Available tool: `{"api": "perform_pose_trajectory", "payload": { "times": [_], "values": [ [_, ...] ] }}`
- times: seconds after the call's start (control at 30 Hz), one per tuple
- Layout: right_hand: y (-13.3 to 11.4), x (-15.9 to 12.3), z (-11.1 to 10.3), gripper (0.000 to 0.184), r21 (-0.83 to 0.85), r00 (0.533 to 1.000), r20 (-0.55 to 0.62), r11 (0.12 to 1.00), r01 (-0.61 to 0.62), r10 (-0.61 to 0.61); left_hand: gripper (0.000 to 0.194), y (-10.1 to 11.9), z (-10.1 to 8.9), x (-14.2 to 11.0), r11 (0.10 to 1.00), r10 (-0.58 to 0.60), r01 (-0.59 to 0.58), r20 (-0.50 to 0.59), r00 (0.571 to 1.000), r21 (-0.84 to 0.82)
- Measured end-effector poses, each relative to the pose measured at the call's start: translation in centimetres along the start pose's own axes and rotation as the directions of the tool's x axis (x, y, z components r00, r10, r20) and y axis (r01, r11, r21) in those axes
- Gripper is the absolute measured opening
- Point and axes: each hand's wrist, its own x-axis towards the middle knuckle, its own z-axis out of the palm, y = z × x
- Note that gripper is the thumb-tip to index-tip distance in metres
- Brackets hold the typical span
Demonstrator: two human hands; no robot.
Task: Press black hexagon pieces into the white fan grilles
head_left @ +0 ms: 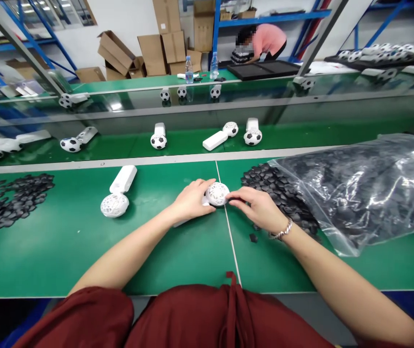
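My left hand (193, 200) is closed around a white handheld fan (217, 194) with a round, football-patterned openwork head. Its handle lies mostly hidden under that hand. At the right side of the head, my right hand (256, 205) pinches a small black piece (231, 199) between thumb and fingers; whether it touches the head I cannot tell. A pile of black pieces (283, 193) lies beyond the right hand, and one loose black piece (253, 238) sits nearer me. Left of my hands rests another white fan (114, 205), its openwork head without black patches.
A clear plastic bag (374, 188) full of black pieces lies at right. More black pieces (14, 198) are spread at far left. Several black-and-white fans (158, 141) lie on the green strip (127, 140) beyond the pale edge. A person (267, 41) bends by the back shelves.
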Motion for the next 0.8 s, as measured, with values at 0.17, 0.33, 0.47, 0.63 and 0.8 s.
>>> {"api": "perform_pose_trajectory", "payload": {
  "times": [0.17,0.33,0.47,0.63,0.8],
  "values": [
    [-0.4,-0.3,0.2,0.012,0.084,0.999,-0.045,0.996,-0.003,0.007,0.075,0.0,0.4,-0.1,0.998,-0.047,0.046,-0.005,0.999,-0.038],
    [-0.6,-0.1,1.4,0.011,0.189,0.994,-0.088,0.981,-0.045,0.062,0.077,0.0,0.5,-0.1,0.998,-0.010,0.009,-0.022,1.000,-0.063],
    [-0.6,0.2,2.1,0.008,0.220,0.993,-0.108,0.975,-0.024,0.049,0.070,0.0,0.5,0.3,0.994,0.021,-0.027,-0.059,0.998,-0.104],
    [-0.3,0.3,2.4,0.008,0.212,0.987,-0.130,0.975,-0.065,0.094,0.065,0.2,0.6,0.5,0.989,-0.022,0.010,-0.079,0.997,-0.144],
    [0.1,0.0,3.4,0.032,0.417,0.972,-0.087,0.894,-0.163,0.217,0.063,0.3,0.6,0.4,0.993,-0.017,0.006,-0.094,0.995,-0.115]
  ]
}}
